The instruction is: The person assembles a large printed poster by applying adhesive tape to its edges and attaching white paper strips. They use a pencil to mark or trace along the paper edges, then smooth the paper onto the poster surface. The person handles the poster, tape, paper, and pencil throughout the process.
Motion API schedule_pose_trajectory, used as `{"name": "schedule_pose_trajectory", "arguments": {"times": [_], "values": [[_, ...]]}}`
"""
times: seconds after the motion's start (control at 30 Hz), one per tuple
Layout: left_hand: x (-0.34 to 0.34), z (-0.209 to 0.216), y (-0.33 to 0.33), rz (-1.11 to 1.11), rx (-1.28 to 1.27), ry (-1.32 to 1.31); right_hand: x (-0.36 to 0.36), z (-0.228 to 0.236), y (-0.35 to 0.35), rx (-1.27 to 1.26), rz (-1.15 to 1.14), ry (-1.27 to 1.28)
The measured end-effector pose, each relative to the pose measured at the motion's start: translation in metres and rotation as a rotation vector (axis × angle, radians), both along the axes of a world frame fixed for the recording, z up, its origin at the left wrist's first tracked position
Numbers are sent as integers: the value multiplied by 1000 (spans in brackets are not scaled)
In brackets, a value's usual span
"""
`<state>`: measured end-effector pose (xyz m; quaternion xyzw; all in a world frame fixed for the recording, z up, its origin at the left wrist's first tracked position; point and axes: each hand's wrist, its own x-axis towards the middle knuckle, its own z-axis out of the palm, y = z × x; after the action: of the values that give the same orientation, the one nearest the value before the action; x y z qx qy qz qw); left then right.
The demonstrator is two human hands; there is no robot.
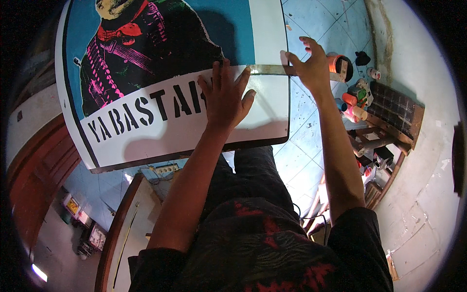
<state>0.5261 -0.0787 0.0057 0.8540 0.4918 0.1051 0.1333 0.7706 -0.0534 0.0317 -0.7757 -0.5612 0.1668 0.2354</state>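
A large painted board (265, 107) spreads in front of me, showing a figure in dark clothes on blue above a white band with black stencilled lettering. Across its right part lies a flat metal ruler (268, 70), which sticks out past the board's right edge. My left hand (226, 102) rests flat on the white band with fingers spread, covering some letters. Its forefinger touches the ruler's left end. My right hand (312, 68) is over the ruler just beyond the board's edge, thumb and fingers apart. Whether that palm touches the ruler is hidden.
On the blue tiled floor (301, 160) at right are a black bucket (347, 68) with orange inside and several paint bottles (351, 102). Near the wall stands a dark-topped wooden stool (396, 112). A power strip (167, 169) lies below the board's front edge.
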Motion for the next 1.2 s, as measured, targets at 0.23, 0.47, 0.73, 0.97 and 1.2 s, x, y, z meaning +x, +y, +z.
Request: {"name": "schedule_pose_trajectory", "arguments": {"times": [0.23, 0.47, 0.73, 0.97, 1.2], "values": [[1, 5, 1, 14, -42, -25, -37, 1, 1, -67, 32, 12], [1, 7, 1, 24, -47, -34, -33, 12, -38, 69, -71, 57], [1, 6, 1, -4, -67, -12, -35, 4, -83, 161, -341, 146], [0, 0, -2, -1, -15, -36, -19, 11, -32, -53, -33, 238], [3, -1, 0, 10, 6, -66, -13, 24, 14, -199, 232, 113]]}}
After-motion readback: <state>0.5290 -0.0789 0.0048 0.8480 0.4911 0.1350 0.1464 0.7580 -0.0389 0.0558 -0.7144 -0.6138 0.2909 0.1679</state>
